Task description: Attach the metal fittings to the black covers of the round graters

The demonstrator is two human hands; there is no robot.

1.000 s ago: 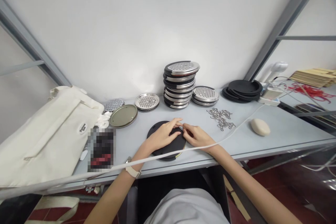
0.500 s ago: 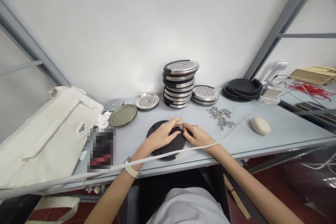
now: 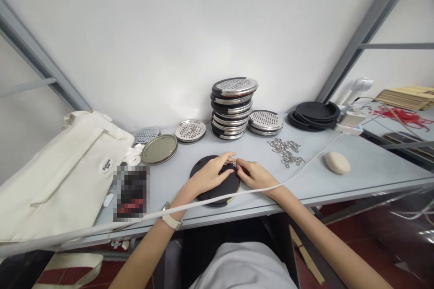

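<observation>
Two bare hands meet over a black round disc (image 3: 228, 187), which lies flat near the front edge of the grey table (image 3: 217, 148). Left hand (image 3: 213, 174), with a pale watch strap (image 3: 172, 222) at the wrist, rests across the disc, its thumb apart from its fingers. Right hand (image 3: 252, 174) is curled at the disc's right rim, fingertips just beside those of the left. Between them glints a small metal piece (image 3: 233, 163) (mostly covered by fingers); I cannot tell whether either hand has it pinched.

A white cable (image 3: 203, 202) crosses the view in front of the disc and the left forearm. Behind the hands stands a tall stack of graters (image 3: 232, 113), round, silver and black-edged, leaning slightly. To its right are a short grater stack (image 3: 265, 122) and a pile of black discs (image 3: 313, 115). Nearer lie metal clips (image 3: 280, 147) in a loose heap, then a beige rounded object (image 3: 337, 163).

To the left of the tall stack sit a silver perforated disc (image 3: 190, 131), an olive-green round plate (image 3: 159, 148) and a grey perforated disc (image 3: 147, 134), partly hidden by the plate. A cream bag (image 3: 68, 176) fills the left end.
</observation>
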